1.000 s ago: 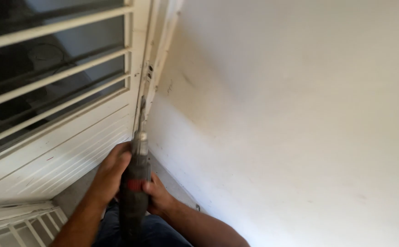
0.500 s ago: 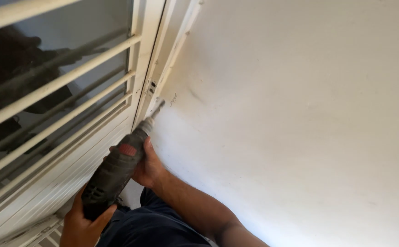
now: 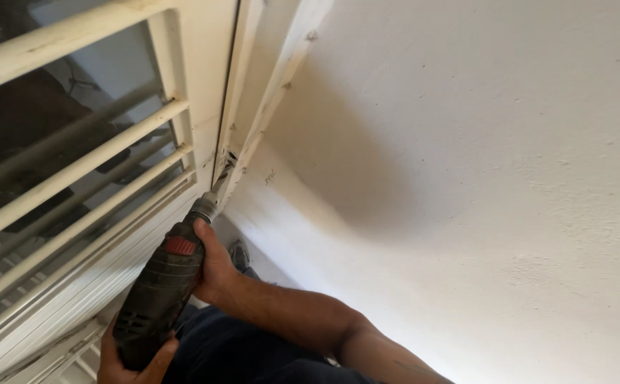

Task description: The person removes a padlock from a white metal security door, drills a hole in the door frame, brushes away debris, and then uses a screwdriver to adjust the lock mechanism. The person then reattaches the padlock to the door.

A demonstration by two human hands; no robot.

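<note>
Closer now than half a second ago, the drill (image 3: 164, 288) has its bit pushed into the gap of the white door frame (image 3: 253, 135).
Heavy, rigid and hard-shelled in my judgement, it wants two hands: right hand (image 3: 214, 270) wraps the front barrel, left hand (image 3: 128, 359) cups the rear, fingers curled tight; grille (image 3: 75, 178) left, wall (image 3: 480, 178) right.

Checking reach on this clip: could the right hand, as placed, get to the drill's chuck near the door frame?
Probably yes: the right hand grips the drill just behind the chuck, with nothing visible between them.
</note>
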